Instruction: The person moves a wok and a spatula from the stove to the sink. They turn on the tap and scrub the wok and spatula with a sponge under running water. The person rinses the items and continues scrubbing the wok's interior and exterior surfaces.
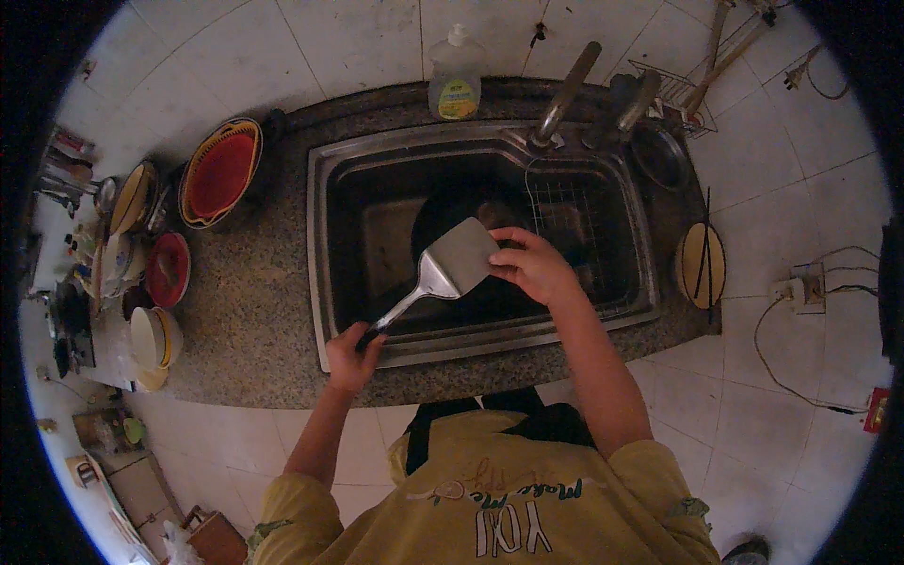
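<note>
A metal spatula (460, 258) with a wide flat blade is held tilted over the stainless steel sink (317, 233). My left hand (352, 358) grips its dark handle near the sink's front left edge. The fingers of my right hand (531, 264) pinch the far right edge of the blade. Beneath the spatula, a dark round pan (438, 205) lies in the basin, partly hidden by the blade and my right hand. A wire rack (561, 205) stands in the right part of the sink.
Behind the sink are a dish soap bottle (455, 78) and a faucet (569, 92). Stacked basins with a red colander (222, 173), a red bowl (168, 270) and pale bowls (148, 337) stand left on the granite counter (247, 311). A round board (700, 267) with dark chopsticks lies right.
</note>
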Available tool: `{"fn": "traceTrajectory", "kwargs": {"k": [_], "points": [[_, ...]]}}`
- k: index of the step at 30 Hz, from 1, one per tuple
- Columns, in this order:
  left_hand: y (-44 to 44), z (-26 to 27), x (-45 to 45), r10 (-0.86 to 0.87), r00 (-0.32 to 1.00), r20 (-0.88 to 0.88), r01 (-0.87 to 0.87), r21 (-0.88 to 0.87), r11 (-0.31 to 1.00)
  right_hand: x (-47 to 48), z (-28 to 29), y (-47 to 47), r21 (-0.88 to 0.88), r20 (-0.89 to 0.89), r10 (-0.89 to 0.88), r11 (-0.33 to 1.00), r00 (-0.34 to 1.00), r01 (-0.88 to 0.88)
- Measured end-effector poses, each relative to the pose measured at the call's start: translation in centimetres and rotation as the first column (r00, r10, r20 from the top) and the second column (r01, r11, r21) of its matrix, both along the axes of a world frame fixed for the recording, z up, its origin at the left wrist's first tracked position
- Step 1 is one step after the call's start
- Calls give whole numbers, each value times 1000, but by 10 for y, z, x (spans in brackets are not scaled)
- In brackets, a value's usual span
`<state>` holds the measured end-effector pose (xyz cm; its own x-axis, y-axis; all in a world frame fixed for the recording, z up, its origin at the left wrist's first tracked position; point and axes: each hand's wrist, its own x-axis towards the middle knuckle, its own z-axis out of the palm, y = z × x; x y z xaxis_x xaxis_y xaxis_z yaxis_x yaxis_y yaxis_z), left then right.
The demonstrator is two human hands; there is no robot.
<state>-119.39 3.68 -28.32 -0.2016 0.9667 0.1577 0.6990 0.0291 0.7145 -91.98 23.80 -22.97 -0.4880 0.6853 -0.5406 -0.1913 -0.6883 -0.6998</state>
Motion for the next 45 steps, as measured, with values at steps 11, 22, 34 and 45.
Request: {"fn": "traceTrajectory", "kwargs": {"k": [11, 22, 34, 45], "points": [[-3, -6, -1, 22, 1000, -15, -23, -20, 1000, -1, 0, 1, 40, 73, 26, 999, 997, -29], [0, 5, -1, 2, 997, 77, 0, -20, 1000, 6, 8, 5, 11, 54, 108, 994, 993, -109], [3, 6, -5, 22, 996, 85, -11, -120, 993, 4, 4, 0, 31, 9, 9, 999, 1000, -9], [2, 18, -4, 32, 997, 73, -18, -194, 981, 6, 3, 1, 68, 39, 34, 997, 999, -37]]}}
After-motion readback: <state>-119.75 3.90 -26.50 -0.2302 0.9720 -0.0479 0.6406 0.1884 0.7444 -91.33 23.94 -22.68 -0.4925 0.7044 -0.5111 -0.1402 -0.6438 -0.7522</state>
